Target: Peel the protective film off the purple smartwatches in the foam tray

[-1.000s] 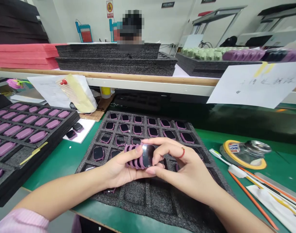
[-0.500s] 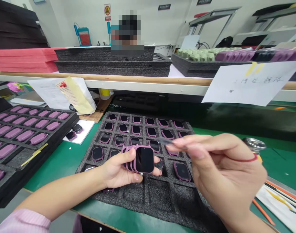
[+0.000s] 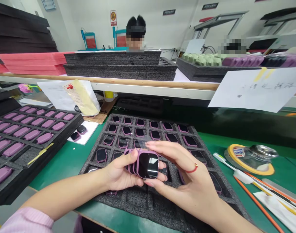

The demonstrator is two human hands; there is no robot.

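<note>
My left hand (image 3: 121, 173) is closed around a row of several purple smartwatches (image 3: 148, 165), stacked face to back, the front one's black screen towards me. My right hand (image 3: 184, 174) curves around the front watch's right side, fingertips at its top edge and thumb by its lower edge. A thin clear film (image 3: 144, 141) shows at the right fingertips; how much of it they grip is partly hidden. Under both hands lies a black foam tray (image 3: 134, 207) with more purple watches in its pockets, screens up.
On the left, another foam tray (image 3: 31, 158) holds purple cases. Two watches (image 3: 81, 129) lie on white paper. To the right are a glass jar with a metal lid (image 3: 263, 152), a toothbrush (image 3: 224, 160) and orange sticks (image 3: 259, 205). A shelf edge (image 3: 148, 90) crosses behind; a person sits beyond.
My right hand has moved left and down with the clear film, from beside the stack to the front watch's edges. My left hand still holds the stack. The view has shifted slightly.
</note>
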